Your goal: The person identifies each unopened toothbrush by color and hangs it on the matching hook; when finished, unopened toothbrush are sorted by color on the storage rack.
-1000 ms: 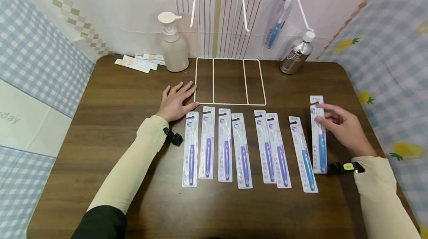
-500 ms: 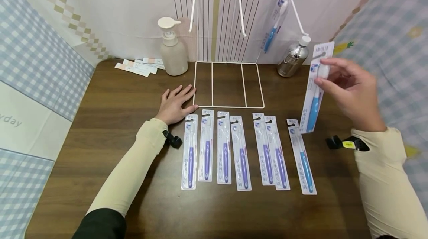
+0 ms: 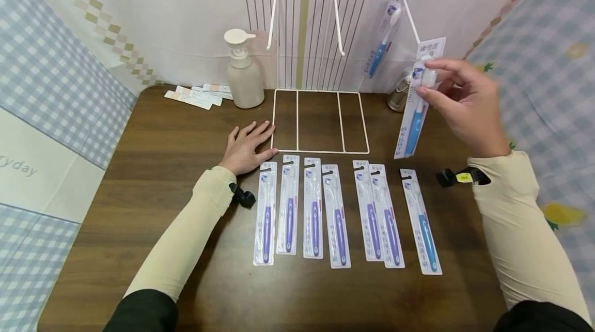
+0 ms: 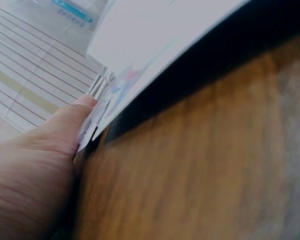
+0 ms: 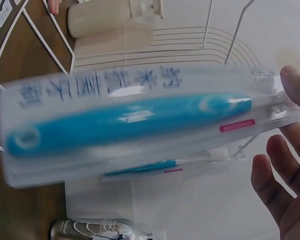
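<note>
Near side of worktop (image 3: 288, 301): six purple toothbrush packs (image 3: 315, 223), one blue pack (image 3: 426, 239) to their right. Left hand (image 3: 246, 148) flat, fingers spread, at wire rack (image 3: 297, 120) left edge. Change: second blue pack (image 3: 415, 123) now off the worktop, pinched in right hand (image 3: 469, 102), tilted, near right hook (image 3: 411, 21); contact unclear. Hung blue pack (image 3: 382, 48) already there. My read: mid-transfer, not hung yet.

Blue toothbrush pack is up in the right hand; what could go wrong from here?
The held pack may clip the silver bottle, which it overlaps in the head view. It might also bump the hanging pack by the rightmost hook. The right hand pinches near the pack's top, so it could block the hook.
</note>
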Motion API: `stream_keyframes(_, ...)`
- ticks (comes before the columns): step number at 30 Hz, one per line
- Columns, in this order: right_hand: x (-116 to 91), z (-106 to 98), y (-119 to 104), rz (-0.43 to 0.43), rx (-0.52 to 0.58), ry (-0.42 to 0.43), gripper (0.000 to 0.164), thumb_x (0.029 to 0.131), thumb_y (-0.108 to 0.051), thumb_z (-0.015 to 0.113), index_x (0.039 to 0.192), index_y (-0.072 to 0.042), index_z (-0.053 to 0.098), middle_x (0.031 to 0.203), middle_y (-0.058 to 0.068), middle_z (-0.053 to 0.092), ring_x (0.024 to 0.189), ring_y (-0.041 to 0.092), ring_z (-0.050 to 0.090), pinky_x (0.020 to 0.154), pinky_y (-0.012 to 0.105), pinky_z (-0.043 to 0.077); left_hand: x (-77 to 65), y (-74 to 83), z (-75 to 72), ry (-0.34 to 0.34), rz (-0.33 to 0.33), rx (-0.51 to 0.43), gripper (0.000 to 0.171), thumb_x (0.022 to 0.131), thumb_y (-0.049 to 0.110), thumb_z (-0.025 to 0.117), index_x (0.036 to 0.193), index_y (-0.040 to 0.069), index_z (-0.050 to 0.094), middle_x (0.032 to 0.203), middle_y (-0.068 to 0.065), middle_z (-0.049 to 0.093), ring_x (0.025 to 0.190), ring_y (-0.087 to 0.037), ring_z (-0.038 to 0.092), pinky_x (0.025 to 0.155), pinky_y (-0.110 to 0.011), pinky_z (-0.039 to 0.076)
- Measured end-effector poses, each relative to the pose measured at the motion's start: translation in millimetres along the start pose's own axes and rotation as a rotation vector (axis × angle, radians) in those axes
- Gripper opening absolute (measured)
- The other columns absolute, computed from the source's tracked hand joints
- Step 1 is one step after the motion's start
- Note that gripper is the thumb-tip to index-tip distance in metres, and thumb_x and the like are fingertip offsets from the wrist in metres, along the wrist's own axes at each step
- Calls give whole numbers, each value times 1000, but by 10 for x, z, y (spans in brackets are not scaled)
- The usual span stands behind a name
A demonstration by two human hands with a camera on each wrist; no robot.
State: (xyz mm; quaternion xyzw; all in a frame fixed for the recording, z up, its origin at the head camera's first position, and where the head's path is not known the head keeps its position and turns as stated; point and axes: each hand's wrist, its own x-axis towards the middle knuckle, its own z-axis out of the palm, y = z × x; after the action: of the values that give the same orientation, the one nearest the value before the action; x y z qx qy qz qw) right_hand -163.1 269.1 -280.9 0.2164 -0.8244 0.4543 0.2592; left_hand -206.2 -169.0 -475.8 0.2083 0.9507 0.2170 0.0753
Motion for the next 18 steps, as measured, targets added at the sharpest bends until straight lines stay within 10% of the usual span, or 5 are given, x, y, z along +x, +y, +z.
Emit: stream_keyframes(18,572,462,569,255,196,130,38,88,-7,87,125,-13,78,93,1,72,61,11,51,53,17,43,-33,52,-41,-3,-7,4,76,105,57,57,169,27,29,175,5,21,162,-29,12,125,-60,-4)
